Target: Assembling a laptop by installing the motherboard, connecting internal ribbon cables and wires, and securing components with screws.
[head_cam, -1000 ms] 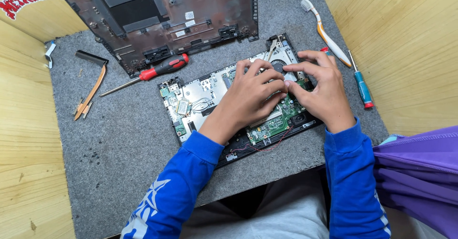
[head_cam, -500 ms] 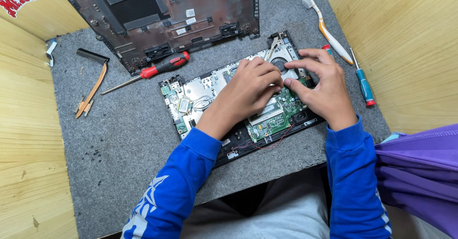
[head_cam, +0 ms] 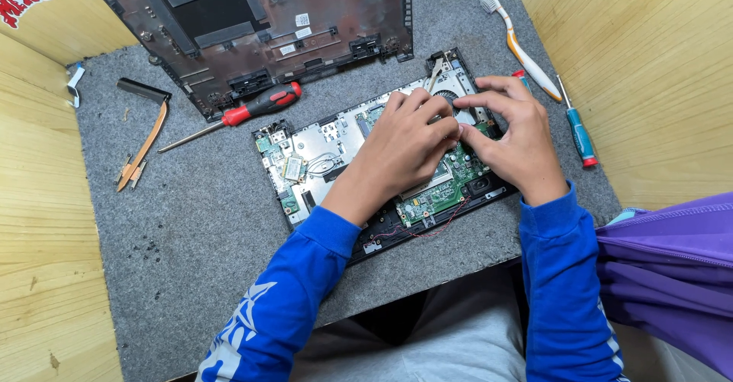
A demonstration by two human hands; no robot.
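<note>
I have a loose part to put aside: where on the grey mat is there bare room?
Bare mat lies left of the opened laptop, below the red screwdriver and copper strip. It is crowded on the right, around both hands, the toothbrush and the teal screwdriver.

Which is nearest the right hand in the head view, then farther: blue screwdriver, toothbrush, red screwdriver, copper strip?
From the right hand:
1. Blue screwdriver, just to its right.
2. Toothbrush, above it; close to the first.
3. Red screwdriver, well left.
4. Copper strip, far left.
</note>
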